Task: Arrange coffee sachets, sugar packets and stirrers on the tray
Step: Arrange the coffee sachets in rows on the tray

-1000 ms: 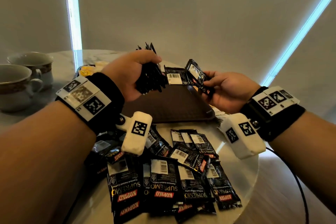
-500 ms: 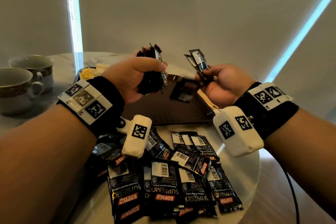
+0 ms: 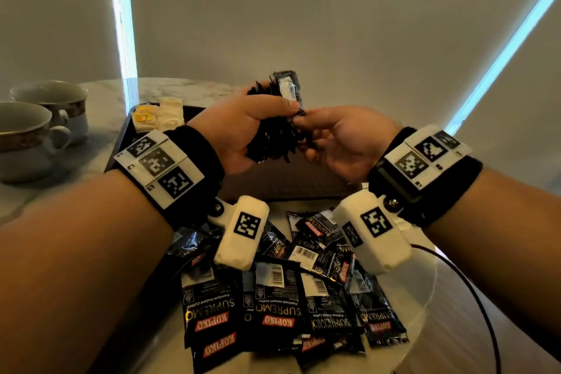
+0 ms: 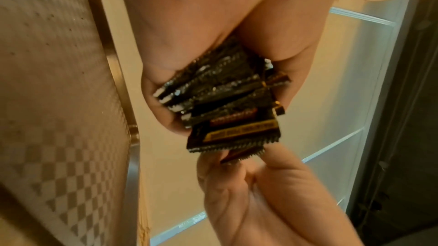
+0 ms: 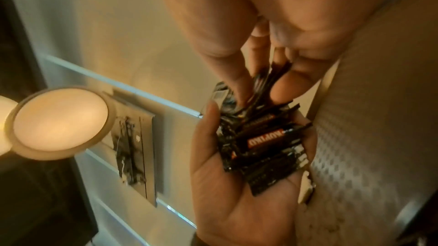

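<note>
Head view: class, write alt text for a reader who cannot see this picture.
A left hand grips a bundle of black coffee sachets above a dark tray while the right hand pinches a sachet at the bundle's edge. More sachets lie scattered on the table nearby, with two teacups at left.

tray [image 3: 120, 143] — mostly behind hands

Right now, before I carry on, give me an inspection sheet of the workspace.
Surface: pale round table.
Job's things: dark tray with sugar packets at its far left corner; loose coffee sachets heaped in front of it; stirrers: nothing seen.
Clutter: two cups.
Grippers: left hand grips a sachet bundle; right hand pinches sachets against it.
Cables: black cable off right wrist.
Surroundings: blinds, light strips.
</note>
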